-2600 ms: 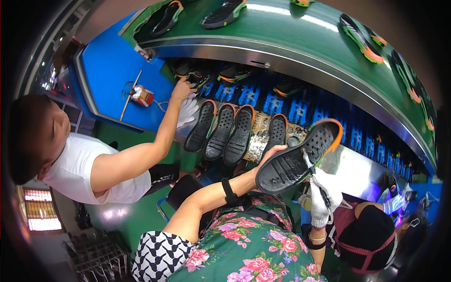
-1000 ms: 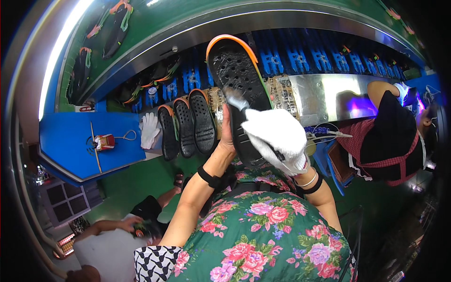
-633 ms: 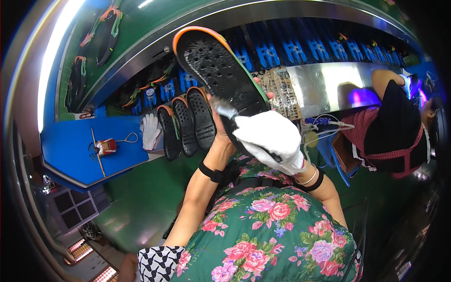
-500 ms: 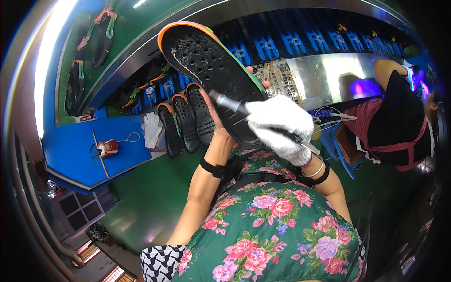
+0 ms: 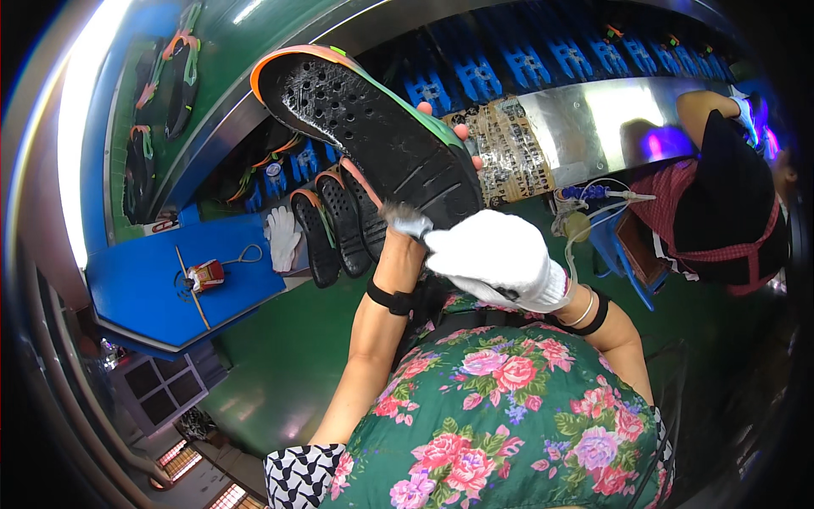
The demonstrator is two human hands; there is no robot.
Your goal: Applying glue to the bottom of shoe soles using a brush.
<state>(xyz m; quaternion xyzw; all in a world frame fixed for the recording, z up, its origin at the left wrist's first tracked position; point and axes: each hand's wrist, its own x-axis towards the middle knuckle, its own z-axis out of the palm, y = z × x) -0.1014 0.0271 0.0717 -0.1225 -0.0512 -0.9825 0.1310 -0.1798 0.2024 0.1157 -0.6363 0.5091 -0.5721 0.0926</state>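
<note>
A bare left hand (image 5: 363,181) clamps a black, orange-rimmed, rubbery shoe sole (image 5: 373,127), which could tilt if the silver-collared brush (image 5: 412,224) gripped by the white-gloved right hand (image 5: 504,259) pressed hard.

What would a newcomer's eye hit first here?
Probably the large black shoe sole with its orange-and-green rim, held tilted in the bare left hand at upper centre. Next, the white-gloved right hand just right of centre, gripping a brush by the sole's near end. Then the green floral garment filling the lower middle, and the bright blue table at left.
</note>
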